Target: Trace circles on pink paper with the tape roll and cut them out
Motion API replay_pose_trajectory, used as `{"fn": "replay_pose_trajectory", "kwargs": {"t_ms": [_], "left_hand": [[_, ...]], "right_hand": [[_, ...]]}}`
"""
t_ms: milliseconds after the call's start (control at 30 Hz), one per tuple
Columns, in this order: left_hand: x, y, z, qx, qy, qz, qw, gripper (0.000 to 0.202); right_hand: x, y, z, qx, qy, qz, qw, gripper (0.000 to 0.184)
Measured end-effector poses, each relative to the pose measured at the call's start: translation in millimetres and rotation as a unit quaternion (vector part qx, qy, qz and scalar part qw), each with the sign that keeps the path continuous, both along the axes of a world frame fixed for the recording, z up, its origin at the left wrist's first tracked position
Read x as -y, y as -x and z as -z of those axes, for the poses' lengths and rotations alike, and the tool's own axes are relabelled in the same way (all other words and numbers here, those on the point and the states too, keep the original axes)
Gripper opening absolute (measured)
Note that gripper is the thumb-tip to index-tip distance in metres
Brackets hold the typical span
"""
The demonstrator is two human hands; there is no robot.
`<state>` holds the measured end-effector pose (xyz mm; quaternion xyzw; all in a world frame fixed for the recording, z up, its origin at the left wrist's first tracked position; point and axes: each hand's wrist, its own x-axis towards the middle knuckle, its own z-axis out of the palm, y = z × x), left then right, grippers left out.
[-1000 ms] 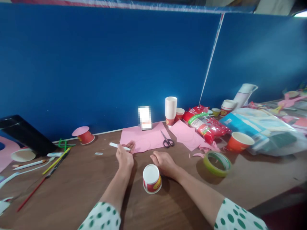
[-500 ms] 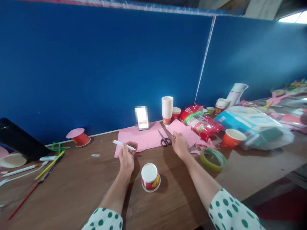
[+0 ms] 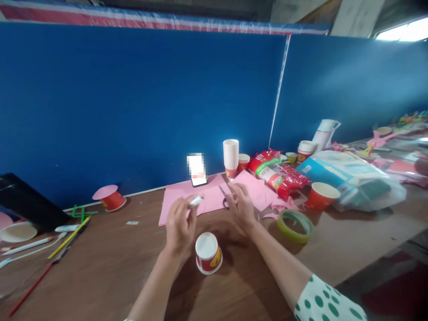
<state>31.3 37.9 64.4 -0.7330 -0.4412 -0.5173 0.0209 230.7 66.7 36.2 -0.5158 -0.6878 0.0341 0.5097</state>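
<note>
My left hand (image 3: 180, 220) is closed on a white marker pen (image 3: 195, 201), raised over the front edge of the pink paper sheets (image 3: 214, 189). To its right my right hand (image 3: 242, 208) has its fingers apart and seems to hold nothing. It partly covers the scissors (image 3: 223, 191), which lie on the pink paper; I cannot tell whether it touches them. Just in front of both hands a red and white paper cup (image 3: 209, 256) stands upside down on the table. Behind the sheets a phone (image 3: 199, 181) leans upright, its screen blurred out.
Right: green tape roll (image 3: 284, 229), orange cup (image 3: 323, 196), red bag (image 3: 279, 174), plastic-wrapped pack (image 3: 357, 178). Stacked cups (image 3: 231, 156) stand by the blue partition (image 3: 133, 98). Left: pink-topped cup (image 3: 112, 198), black cylinder (image 3: 30, 200), several pens and brushes (image 3: 36, 281).
Both hands have come closer together. My left hand has turned the marker pen to point away to the right. My right hand has left the pink paper and moved left to the scissors.
</note>
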Motion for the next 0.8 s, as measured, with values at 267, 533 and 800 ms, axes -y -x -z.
{"fn": "replay_pose_trajectory", "kwargs": {"t_ms": [267, 533, 800], "left_hand": [[6.0, -5.8, -11.0, -0.277, -0.036, 0.032, 0.96, 0.032], [-5.5, -0.5, -1.5, -0.257, -0.015, 0.054, 0.965, 0.028], [19.9, 30.3, 12.5, -0.045, 0.218, 0.088, 0.971, 0.042]], "right_hand": [[27.6, 30.7, -1.3, -0.033, -0.042, -0.195, 0.979, 0.064], [30.1, 35.9, 2.6, -0.058, -0.04, -0.225, 0.972, 0.037], [17.1, 31.8, 16.6, -0.119, 0.009, -0.129, 0.984, 0.025]]}}
